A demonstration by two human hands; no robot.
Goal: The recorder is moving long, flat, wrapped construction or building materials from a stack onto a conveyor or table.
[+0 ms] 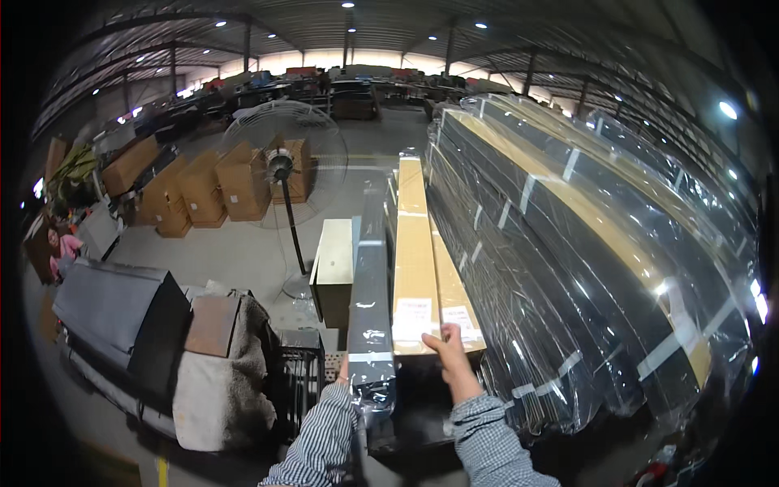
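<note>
The person's right hand (450,357) is at the near end of a long cardboard box (411,260). The thumb and the forefinger are bent close to the white label (412,318) there; whether this grip is closed on the box edge, one cannot tell. The left hand (344,372) is beside the left edge of a long dark package (371,325) in clear film, and it is mostly hidden, so the state of its grip cannot be told either.

The cardboard box lies lengthwise, pointing away from the person, between the dark package on its left and a second cardboard box (451,286) on its right. Farther right there is a large stack of film-wrapped dark packages (519,276).

On the left side stand a pale box (334,252), a big fan (280,166) and several brown cartons (203,188). Nearer, a grey cloth (219,398) hangs under a brown board (213,325). A person in pink (65,253) is at the far left.
</note>
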